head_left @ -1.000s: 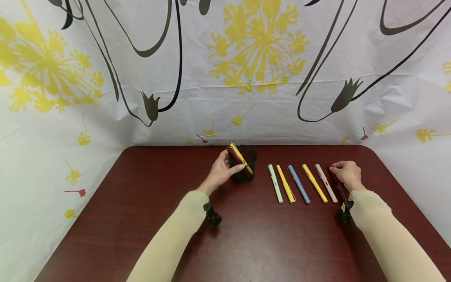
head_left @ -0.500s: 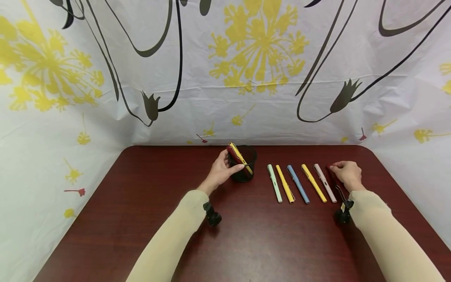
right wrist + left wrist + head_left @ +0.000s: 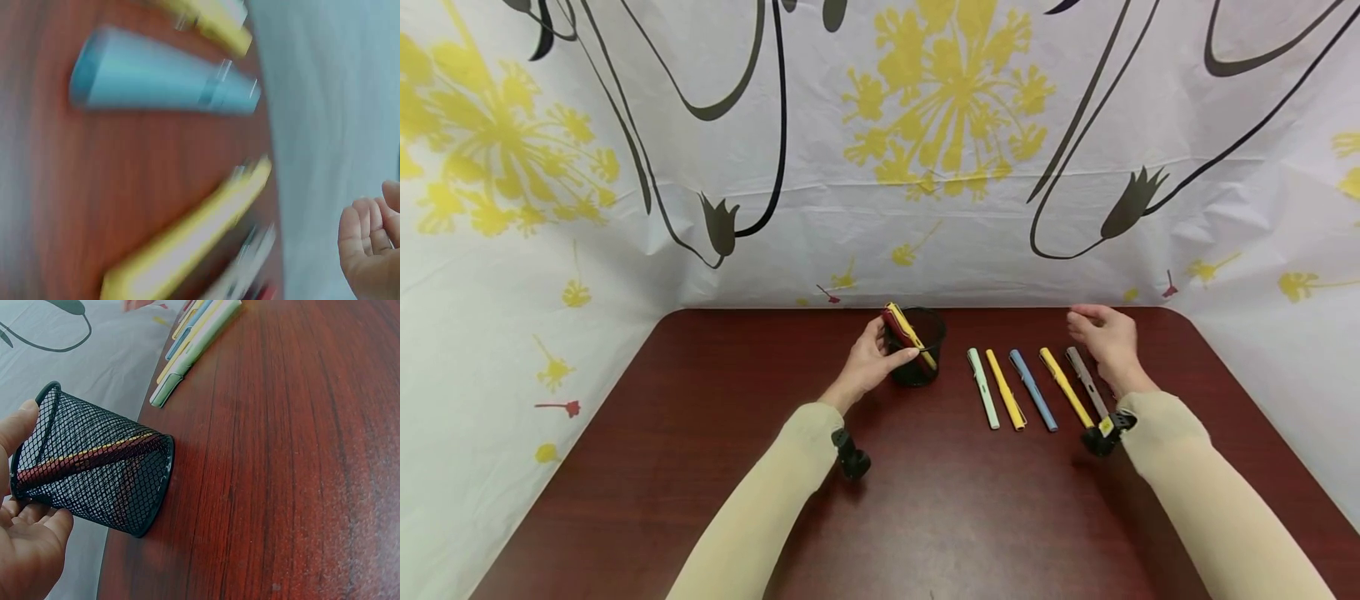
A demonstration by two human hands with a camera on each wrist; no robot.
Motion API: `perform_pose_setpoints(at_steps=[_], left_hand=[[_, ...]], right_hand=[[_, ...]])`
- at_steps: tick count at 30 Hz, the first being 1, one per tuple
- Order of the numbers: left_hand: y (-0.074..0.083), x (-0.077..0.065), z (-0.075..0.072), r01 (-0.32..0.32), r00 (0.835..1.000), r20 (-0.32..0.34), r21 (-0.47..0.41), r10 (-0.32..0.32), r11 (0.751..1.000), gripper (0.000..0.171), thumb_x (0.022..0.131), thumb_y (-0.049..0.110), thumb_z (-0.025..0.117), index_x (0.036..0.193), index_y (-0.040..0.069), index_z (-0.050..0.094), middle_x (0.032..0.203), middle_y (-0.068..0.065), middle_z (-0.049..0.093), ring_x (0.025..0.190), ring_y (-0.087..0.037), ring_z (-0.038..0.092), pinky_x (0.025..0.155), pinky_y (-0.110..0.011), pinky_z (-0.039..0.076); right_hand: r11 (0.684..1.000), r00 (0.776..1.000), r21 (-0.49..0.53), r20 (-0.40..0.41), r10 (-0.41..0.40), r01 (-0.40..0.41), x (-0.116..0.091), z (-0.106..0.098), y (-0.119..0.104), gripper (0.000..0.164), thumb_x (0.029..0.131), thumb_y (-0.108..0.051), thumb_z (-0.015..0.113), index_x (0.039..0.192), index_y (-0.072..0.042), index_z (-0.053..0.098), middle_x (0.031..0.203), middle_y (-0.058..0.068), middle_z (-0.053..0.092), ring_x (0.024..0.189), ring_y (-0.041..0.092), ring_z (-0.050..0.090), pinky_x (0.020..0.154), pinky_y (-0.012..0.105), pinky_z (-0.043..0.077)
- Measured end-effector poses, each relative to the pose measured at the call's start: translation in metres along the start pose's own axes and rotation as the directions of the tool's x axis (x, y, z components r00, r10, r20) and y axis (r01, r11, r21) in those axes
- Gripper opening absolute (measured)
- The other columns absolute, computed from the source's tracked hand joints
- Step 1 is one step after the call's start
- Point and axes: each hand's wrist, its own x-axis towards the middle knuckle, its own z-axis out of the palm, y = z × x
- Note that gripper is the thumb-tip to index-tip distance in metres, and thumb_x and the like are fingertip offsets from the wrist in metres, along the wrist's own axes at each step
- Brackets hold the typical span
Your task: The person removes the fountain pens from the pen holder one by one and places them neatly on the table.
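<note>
Hanging across the back and both sides, a white cloth printed with yellow dandelion heads and dark grey stems surrounds a dark red-brown, wood-grain tabletop with rounded far corners. Two forearms in pale cream sleeves reach in from the near edge. The left hand, near the middle of the far edge, grips a black wire-mesh cup by its upper part, thumb on the near side and fingers curled round the other. The right hand is just past the far end of the pens on the table, its fingers loosely bent and holding nothing. The cup stands on the tabletop, to the left of those pens. A small black camera is worn on each wrist. Inside the cup, a slim yellow pen and a dark red pen lean together against the rim. Lying in a slanted row, well spaced, from left to right, are a pale green pen, a yellow pen with its clip turned sideways, a blue pen, a second yellow pen and a grey pen. Beyond the grey one, a blurred red tip shows at the bottom of the right-wrist view.
</note>
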Motion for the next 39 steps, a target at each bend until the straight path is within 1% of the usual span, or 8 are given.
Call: perform_pose_setpoints(at_steps=[4,9,14,18,23,25,30,39], left_hand=[[0.0,0.0,0.0,-0.005,1.0,0.002,-0.007,0.005,1.0,0.077,0.085,0.015,0.071,0.147,0.007,0.026,0.144,-0.014,0.039,0.131,-0.027,0.042,0.106,-0.041,0.038],[-0.001,0.0,0.001,-0.018,1.0,-0.002,-0.012,0.018,1.0,0.076,0.084,0.014,0.071,0.146,0.007,0.027,0.143,-0.015,0.041,0.13,-0.028,0.044,0.106,-0.041,0.038],[-0.003,0.002,0.0,-0.011,1.0,-0.001,-0.01,0.011,1.0,0.077,0.084,0.015,0.071,0.147,0.008,0.026,0.144,-0.014,0.04,0.13,-0.027,0.044,0.106,-0.041,0.038],[-0.003,0.002,-0.001,-0.01,1.0,0.002,-0.025,0.01,1.0,0.078,0.085,0.016,0.071,0.147,0.008,0.025,0.144,-0.015,0.039,0.13,-0.028,0.044,0.106,-0.042,0.038],[0.02,-0.012,-0.003,0.003,0.999,0.033,-0.043,-0.002,0.999,0.078,0.085,0.012,0.069,0.147,0.002,0.023,0.145,-0.02,0.036,0.131,-0.033,0.041,0.107,-0.046,0.035],[0.029,-0.017,-0.003,0.013,0.999,0.041,-0.036,-0.011,0.999,0.077,0.085,0.01,0.069,0.147,0.0,0.023,0.146,-0.021,0.035,0.132,-0.034,0.04,0.108,-0.046,0.035],[0.029,-0.017,-0.002,0.013,0.999,0.036,-0.031,-0.012,0.999,0.076,0.086,0.01,0.068,0.147,0.001,0.023,0.145,-0.02,0.036,0.13,-0.034,0.043,0.105,-0.044,0.038],[0.028,-0.017,-0.003,0.012,0.999,0.043,-0.027,-0.01,1.0,0.076,0.086,0.011,0.068,0.147,0.001,0.022,0.146,-0.02,0.035,0.13,-0.034,0.042,0.106,-0.045,0.037]], right_hand=[[0.962,0.994,0.27,0.088,-0.061,0.035,-0.004,0.032,-0.023,0.009,0.092,-0.004,0.058,0.1,-0.007,0.06,0.076,-0.012,0.066,0.068,-0.002,0.064,0.066,0.014,0.053],[0.923,0.975,0.383,0.185,-0.12,0.041,-0.009,0.072,-0.05,0.015,0.09,-0.003,0.06,0.105,0.001,0.059,0.081,-0.006,0.067,0.074,0.004,0.066,0.072,0.019,0.054],[0.946,0.956,0.321,0.265,-0.13,0.039,-0.012,0.106,-0.068,0.022,0.091,-0.006,0.06,0.111,0.003,0.057,0.087,-0.004,0.064,0.077,0.005,0.065,0.077,0.021,0.054],[0.967,0.939,0.25,0.32,-0.123,0.041,-0.014,0.128,-0.075,0.033,0.092,-0.008,0.059,0.121,0.007,0.055,0.099,0.009,0.062,0.082,0.007,0.065,0.082,0.025,0.054],[0.978,0.918,0.192,0.37,-0.145,0.077,-0.016,0.149,-0.081,0.033,0.092,-0.006,0.059,0.123,0.006,0.055,0.106,0.018,0.059,0.088,0.011,0.063,0.086,0.032,0.053],[0.98,0.91,0.169,0.383,-0.159,0.101,-0.017,0.155,-0.082,0.032,0.092,-0.005,0.059,0.121,0.007,0.056,0.106,0.02,0.059,0.092,0.017,0.063,0.087,0.034,0.053],[0.987,0.894,0.081,0.418,-0.161,0.139,-0.017,0.167,-0.082,0.029,0.092,-0.004,0.059,0.119,0.004,0.059,0.11,0.022,0.06,0.102,0.034,0.059,0.092,0.042,0.05],[0.985,0.888,-0.049,0.442,-0.128,0.166,-0.013,0.177,-0.078,0.027,0.092,-0.005,0.059,0.119,0.0,0.06,0.113,0.019,0.061,0.103,0.03,0.06,0.09,0.037,0.051]])
